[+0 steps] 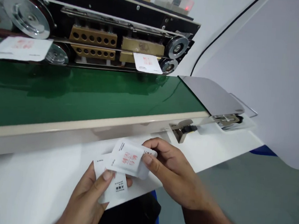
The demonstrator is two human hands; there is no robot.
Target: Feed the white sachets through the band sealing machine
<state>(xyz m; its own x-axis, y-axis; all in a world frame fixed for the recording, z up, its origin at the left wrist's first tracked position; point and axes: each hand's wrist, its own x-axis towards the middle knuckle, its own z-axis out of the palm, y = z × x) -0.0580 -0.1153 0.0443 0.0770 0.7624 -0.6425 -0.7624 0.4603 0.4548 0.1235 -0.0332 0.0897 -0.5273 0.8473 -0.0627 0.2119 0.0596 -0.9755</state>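
1. Head view: left hand (85,197) pinching lower sachet (118,182), thumb on its printed face, over white tabletop (6,180). Can't tell if that thumb also touches the upper one.
2. Right hand (174,172) pinching upper sachet (127,158) at its right end, thumb on top; it overlaps the lower one, red print up.
3. Beyond: green belt (88,97); behind it, black-framed machine (116,4) with two more sachets, left one (21,48) and right one (147,64) near small pulleys (177,47).

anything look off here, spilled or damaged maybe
Nothing stands out. No spill shows on the green belt, and no tear shows on the lower packet in the left hand or the upper packet in the right hand, though both are partly covered.
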